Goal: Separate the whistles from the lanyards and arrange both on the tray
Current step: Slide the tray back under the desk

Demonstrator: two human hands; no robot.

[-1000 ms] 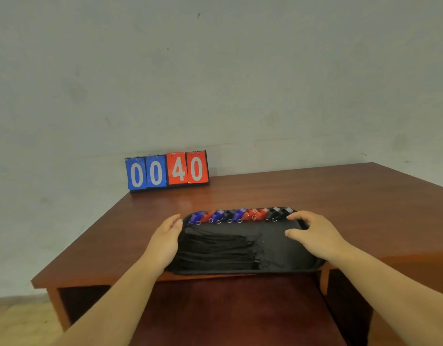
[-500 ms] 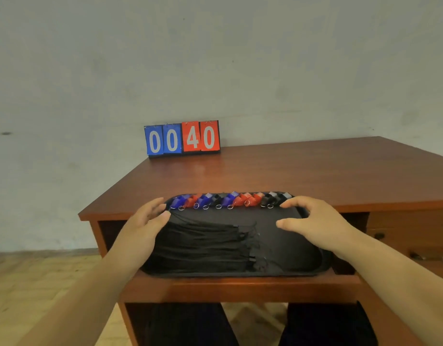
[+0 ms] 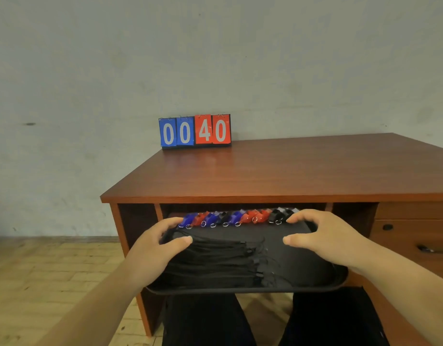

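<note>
A flat black oval tray (image 3: pixel 315 270) sits in front of the wooden desk (image 3: pixel 277 171). Glossy plastic whistles (image 3: pixel 237 217) line its far rim, limp black lanyards (image 3: pixel 215 260) are bunched at its left. The left hand (image 3: pixel 153 248) and right hand (image 3: pixel 322 236) each clasp a tray end, fingers curled.

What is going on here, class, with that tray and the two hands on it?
A person holds a black tray by its ends, left hand and right hand, in front of a wooden desk. On the tray, a row of blue, red and black whistles lines the far edge, and black lanyards lie bundled nearer the person. The sorting looks done. A scoreboard on the desk reads 0040.
</note>
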